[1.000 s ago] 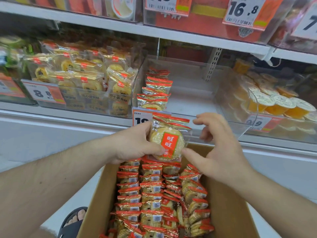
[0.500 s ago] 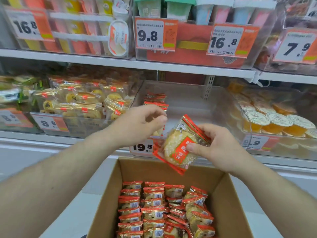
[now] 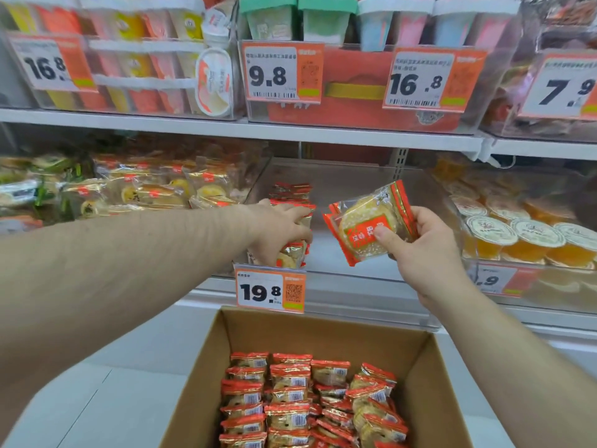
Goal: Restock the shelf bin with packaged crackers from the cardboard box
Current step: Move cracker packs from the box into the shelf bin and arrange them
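The left hand (image 3: 277, 234) reaches into the clear plastic shelf bin (image 3: 355, 189), fingers curled round a red-edged cracker packet (image 3: 289, 258) at the front of the short row there. The right hand (image 3: 420, 244) pinches a second clear, red-trimmed cracker packet (image 3: 368, 221) just beside it. Placing is under way; next, I judge, the right packet goes in upright, then back to the brown cardboard box (image 3: 323, 334) below, which holds many more
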Available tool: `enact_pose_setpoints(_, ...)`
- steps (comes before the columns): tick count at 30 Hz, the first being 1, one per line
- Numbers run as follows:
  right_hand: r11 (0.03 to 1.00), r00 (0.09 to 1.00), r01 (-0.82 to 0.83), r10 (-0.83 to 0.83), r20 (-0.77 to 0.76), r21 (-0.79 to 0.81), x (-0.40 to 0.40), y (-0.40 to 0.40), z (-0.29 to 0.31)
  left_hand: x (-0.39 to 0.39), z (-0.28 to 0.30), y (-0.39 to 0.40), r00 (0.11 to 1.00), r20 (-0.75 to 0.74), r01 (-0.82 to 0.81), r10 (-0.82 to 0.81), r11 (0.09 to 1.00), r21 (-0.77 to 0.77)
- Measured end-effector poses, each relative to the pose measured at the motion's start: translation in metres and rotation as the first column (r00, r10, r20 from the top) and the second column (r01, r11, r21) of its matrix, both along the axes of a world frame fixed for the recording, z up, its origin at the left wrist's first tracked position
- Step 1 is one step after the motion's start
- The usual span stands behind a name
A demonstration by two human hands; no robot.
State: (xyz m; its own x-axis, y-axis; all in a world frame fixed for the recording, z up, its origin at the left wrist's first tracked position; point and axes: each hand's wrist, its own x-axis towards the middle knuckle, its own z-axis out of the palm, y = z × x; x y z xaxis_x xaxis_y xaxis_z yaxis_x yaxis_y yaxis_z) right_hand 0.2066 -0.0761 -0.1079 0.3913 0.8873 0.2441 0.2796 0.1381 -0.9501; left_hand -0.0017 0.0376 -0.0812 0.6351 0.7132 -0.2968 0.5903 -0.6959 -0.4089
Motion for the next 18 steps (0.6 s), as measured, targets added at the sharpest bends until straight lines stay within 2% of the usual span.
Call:
enact_pose_setpoints(3,0.999,0.998,0.014,-0.012,0.058,-0.029,0.006,0.001,-0.004,-0.001,-0.008,0.000,1.000,0.024,-0.004,0.002,0.998,0.068)
enact_pose_setpoints(7,0.997,1.000,-0.016,0.017,0.017,-0.078,0.008,0.003,-0.005,-0.001,-0.014,-0.002,1.000,0.012,0.018,-0.021,0.976,0.217)
enact_pose_setpoints(12,0.994,0.998,-0.058,0.060,0.012,-0.088,0.007,0.003,-0.004,-0.002,-0.023,-0.003,0.997,0.071,-0.007,-0.016,0.950,0.312)
enact_pose_setpoints(15,0.986,0.989,-0.120,0.129,0.079,-0.115,0.007,0.003,-0.003,-0.005,-0.024,-0.004,0.994,0.108,-0.026,-0.013,0.935,0.354)
enact_pose_setpoints(18,0.952,0.953,-0.243,0.270,0.136,-0.186,0.006,0.007,0.003,-0.009,-0.023,-0.005,0.992,0.126,-0.080,0.030,0.909,0.409)
